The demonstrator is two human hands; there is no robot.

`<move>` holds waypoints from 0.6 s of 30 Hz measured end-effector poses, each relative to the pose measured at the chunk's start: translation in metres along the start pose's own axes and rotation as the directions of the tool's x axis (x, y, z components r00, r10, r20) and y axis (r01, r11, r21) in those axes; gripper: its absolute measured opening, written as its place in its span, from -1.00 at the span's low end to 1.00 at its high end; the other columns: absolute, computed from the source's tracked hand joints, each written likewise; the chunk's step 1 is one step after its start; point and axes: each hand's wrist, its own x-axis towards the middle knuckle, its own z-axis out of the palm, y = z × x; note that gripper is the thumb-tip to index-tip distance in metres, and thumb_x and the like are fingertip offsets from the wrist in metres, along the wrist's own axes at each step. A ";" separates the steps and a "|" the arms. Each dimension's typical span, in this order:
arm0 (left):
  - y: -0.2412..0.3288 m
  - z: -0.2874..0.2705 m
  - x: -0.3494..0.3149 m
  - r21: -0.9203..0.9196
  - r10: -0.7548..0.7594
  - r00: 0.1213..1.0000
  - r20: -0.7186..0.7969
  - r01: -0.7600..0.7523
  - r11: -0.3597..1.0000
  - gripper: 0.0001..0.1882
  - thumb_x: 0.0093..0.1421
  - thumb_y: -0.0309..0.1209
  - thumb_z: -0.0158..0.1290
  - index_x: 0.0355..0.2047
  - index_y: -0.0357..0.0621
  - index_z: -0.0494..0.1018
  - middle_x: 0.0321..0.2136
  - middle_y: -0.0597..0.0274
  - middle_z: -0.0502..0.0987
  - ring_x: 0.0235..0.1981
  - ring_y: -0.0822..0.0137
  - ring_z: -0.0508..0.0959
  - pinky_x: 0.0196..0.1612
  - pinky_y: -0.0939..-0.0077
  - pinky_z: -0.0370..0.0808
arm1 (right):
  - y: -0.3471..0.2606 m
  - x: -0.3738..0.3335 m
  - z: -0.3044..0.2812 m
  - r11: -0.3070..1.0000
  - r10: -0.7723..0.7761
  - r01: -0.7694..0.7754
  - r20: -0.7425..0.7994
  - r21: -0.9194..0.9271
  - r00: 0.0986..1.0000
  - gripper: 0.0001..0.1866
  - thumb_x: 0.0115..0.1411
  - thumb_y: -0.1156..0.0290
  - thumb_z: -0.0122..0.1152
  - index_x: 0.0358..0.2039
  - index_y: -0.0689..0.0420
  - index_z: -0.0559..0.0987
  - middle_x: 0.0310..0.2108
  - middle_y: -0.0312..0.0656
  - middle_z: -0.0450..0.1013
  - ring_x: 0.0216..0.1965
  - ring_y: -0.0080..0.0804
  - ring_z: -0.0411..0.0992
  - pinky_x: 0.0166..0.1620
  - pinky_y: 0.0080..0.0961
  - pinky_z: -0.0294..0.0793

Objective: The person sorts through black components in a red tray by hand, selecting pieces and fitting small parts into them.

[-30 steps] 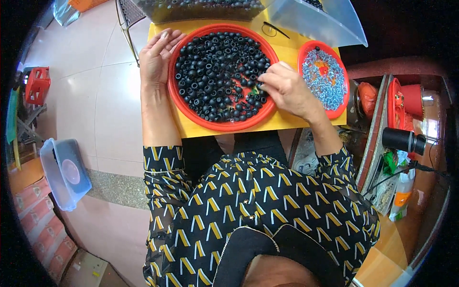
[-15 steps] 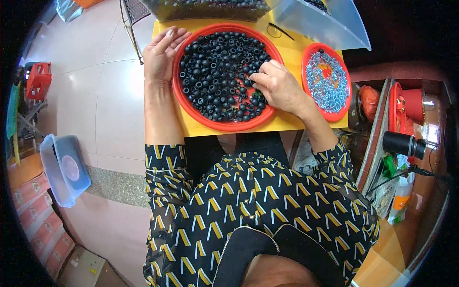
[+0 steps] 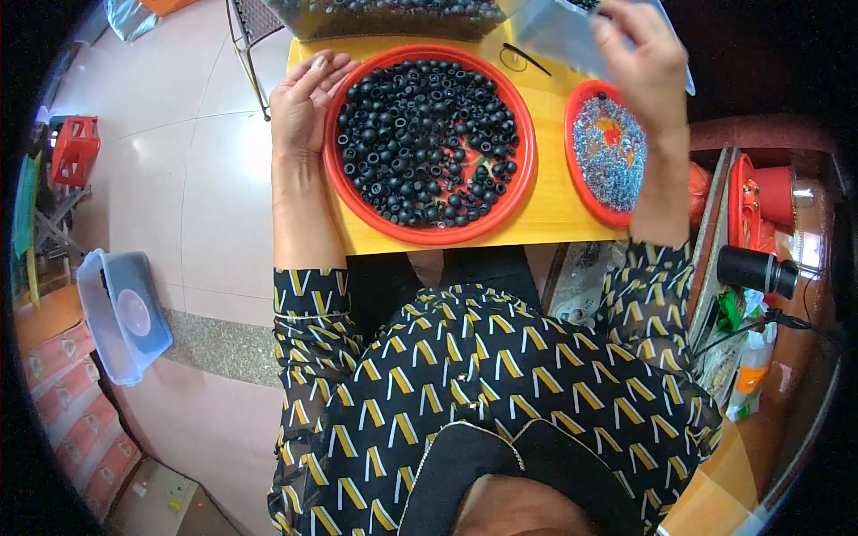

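Observation:
A round red tray (image 3: pixel 527 170) on the yellow table holds many small black beads (image 3: pixel 393 134), some showing an open hollow end. Beside its left rim is my left hand (image 3: pixel 308 98), thumb drawn in against curled fingers; what they hold, if anything, is hidden. My right hand (image 3: pixel 642 58) is raised at the front of the translucent plastic bin (image 3: pixel 554 40) at the far right. Motion smears its fingers, so their grip is unclear. Below that hand, a smaller red tray (image 3: pixel 576 174) carries shiny silvery-blue beads (image 3: pixel 608 170), partly covered by my right forearm.
A clear box (image 3: pixel 384 22) of dark beads stands at the table's back edge. Thin black-rimmed glasses (image 3: pixel 527 59) lie between box and trays. At right are a black cylinder (image 3: pixel 755 270) and red containers (image 3: pixel 773 196). A pale blue tub (image 3: pixel 134 313) stands on the floor at left.
My right hand has left the beads in the large red tray and moved up and right to the translucent bin. A bare red patch shows where it was. My left hand has barely moved.

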 end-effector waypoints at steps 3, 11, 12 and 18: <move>0.008 -0.001 -0.008 0.017 0.037 0.999 -0.035 -0.036 0.999 -0.68 0.19 -0.54 -0.06 -0.11 -0.57 0.26 -0.21 -0.25 0.42 -0.17 0.00 0.51 -0.08 0.27 0.52 | -0.016 0.014 -0.003 0.988 0.151 -0.152 -0.055 -0.027 0.987 -0.73 -0.06 0.53 0.16 -0.30 0.34 0.48 -0.45 -0.02 0.39 -0.43 -0.21 0.41 -0.38 -0.44 0.39; 0.004 -0.003 -0.008 0.026 0.028 0.999 -0.029 -0.027 0.999 -0.64 0.19 -0.53 -0.06 -0.07 -0.59 0.24 -0.20 -0.26 0.42 -0.17 -0.01 0.51 -0.09 0.28 0.53 | -0.084 -0.084 0.066 0.845 -0.273 0.001 0.428 0.535 0.861 -0.75 -0.10 0.67 0.16 -0.33 0.22 0.53 -0.45 -0.13 0.40 -0.35 -0.20 0.38 -0.26 -0.40 0.41; 0.004 -0.003 -0.008 0.025 0.037 0.999 -0.027 -0.036 0.999 -0.64 0.19 -0.53 -0.05 -0.07 -0.58 0.24 -0.21 -0.26 0.42 -0.17 -0.01 0.51 -0.09 0.28 0.53 | -0.085 -0.087 0.069 0.852 -0.279 0.005 0.447 0.523 0.850 -0.75 -0.10 0.68 0.14 -0.34 0.22 0.53 -0.46 -0.13 0.38 -0.35 -0.18 0.37 -0.27 -0.38 0.40; 0.003 -0.004 -0.005 0.026 0.028 0.999 -0.038 -0.027 0.999 -0.67 0.19 -0.53 -0.05 -0.11 -0.59 0.25 -0.21 -0.26 0.42 -0.17 -0.01 0.51 -0.07 0.25 0.52 | -0.064 -0.097 0.063 0.886 -0.200 -0.025 0.429 0.463 0.881 -0.81 -0.14 0.63 0.10 -0.43 0.18 0.52 -0.50 -0.12 0.34 -0.37 -0.15 0.36 -0.26 -0.33 0.40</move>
